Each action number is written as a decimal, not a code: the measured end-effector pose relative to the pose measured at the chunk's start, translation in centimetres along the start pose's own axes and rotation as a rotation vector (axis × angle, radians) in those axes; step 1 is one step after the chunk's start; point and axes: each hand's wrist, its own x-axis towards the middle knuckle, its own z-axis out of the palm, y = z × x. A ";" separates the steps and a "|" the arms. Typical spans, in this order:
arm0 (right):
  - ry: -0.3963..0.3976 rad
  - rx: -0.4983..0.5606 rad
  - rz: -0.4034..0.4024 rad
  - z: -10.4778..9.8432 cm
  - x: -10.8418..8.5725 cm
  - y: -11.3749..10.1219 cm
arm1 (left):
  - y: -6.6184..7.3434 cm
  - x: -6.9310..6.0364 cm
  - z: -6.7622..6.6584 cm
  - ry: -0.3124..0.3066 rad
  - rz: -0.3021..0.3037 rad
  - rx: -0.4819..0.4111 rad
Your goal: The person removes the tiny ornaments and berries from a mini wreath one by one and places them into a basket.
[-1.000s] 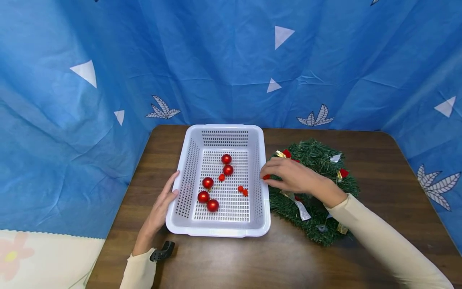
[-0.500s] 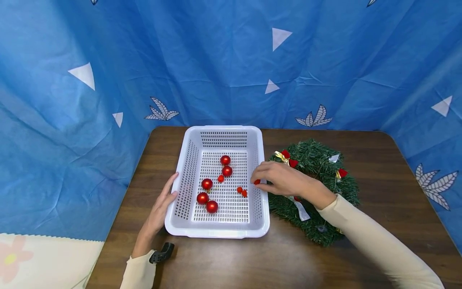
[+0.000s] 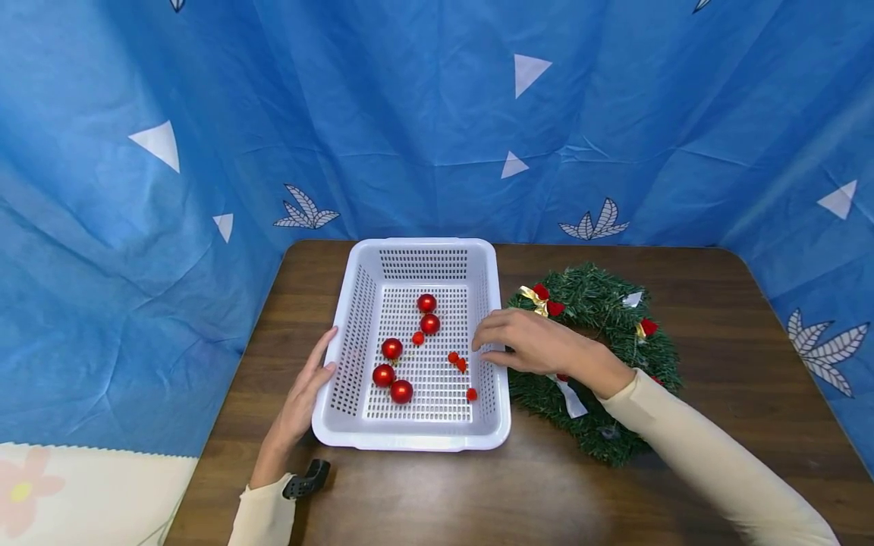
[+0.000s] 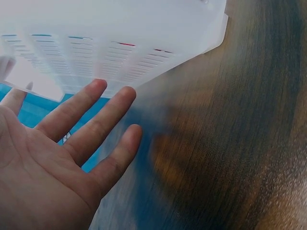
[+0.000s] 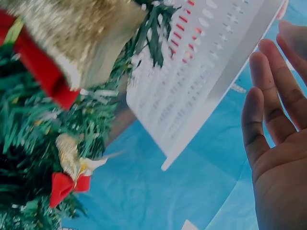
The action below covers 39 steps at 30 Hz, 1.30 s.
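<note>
A white perforated plastic basket [image 3: 437, 443] stands between the hands, holding several shiny red balls [image 3: 401, 391] and several small red pieces, one of them a small red piece [image 3: 472, 394] near its right wall. My left hand [image 3: 297, 398] rests against the basket's left side; its fingers [image 4: 96, 129] look straight in the left wrist view. Over the basket's right rim hovers my right hand [image 3: 526, 338], fingers loosely bent and holding nothing visible. Under the right forearm lies a green wreath [image 3: 594, 292] with red and gold bows [image 3: 542, 299], partly hidden by the arm.
A brown wooden table [image 3: 437, 500] carries everything. Blue curtain cloth [image 3: 410, 114] with white shapes hangs behind it and at both sides. A black band [image 3: 307, 479] sits on the left wrist.
My right hand has moved left from the wreath to the basket rim and let go of a small red piece, which now lies on the basket floor. The left hand stays put.
</note>
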 end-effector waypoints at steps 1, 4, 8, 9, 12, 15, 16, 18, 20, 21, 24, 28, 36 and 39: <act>0.008 -0.001 0.001 -0.1 -0.2 0.1 | 0.0 0.0 0.0 0.001 0.000 -0.002; 0.033 -0.004 0.006 -0.5 -0.8 0.4 | 0.0 0.0 -0.1 0.002 -0.001 -0.012; 0.058 -0.005 0.017 -0.8 -1.9 0.8 | 0.0 0.0 -0.1 0.005 0.001 -0.001; 0.062 -0.006 0.020 -0.8 -2.1 0.9 | 0.0 0.0 0.0 0.006 0.000 0.003; 0.075 -0.001 0.032 -0.8 -2.8 1.1 | -0.1 -0.1 -0.1 0.014 -0.004 0.010; 0.088 -0.003 0.047 -0.8 -3.5 1.3 | -0.1 -0.1 -0.1 0.016 -0.007 0.002; 0.093 -0.002 0.052 -0.8 -3.7 1.4 | -0.1 -0.1 -0.1 0.016 -0.007 -0.001; 0.103 -0.005 0.060 -0.8 -4.3 1.5 | -0.1 -0.1 0.0 0.013 -0.010 -0.003; 0.118 -0.010 0.069 -0.8 -4.8 1.7 | -0.1 -0.2 0.1 0.013 -0.014 -0.002; 0.128 -0.006 0.074 -0.8 -5.1 1.8 | -0.1 -0.2 0.1 0.014 -0.016 -0.002; 0.154 0.000 0.090 -0.8 -6.0 2.1 | -0.1 -0.2 0.1 0.017 -0.020 0.002; 0.167 0.010 0.115 -0.9 -7.0 2.3 | -0.1 -0.2 0.1 0.013 -0.021 -0.005; 0.216 -0.007 0.141 -0.8 -9.3 3.0 | -0.1 0.0 0.0 0.003 -0.011 -0.003; 0.232 -0.012 0.142 -0.8 -10.3 3.1 | 0.0 0.1 0.1 0.007 -0.007 0.009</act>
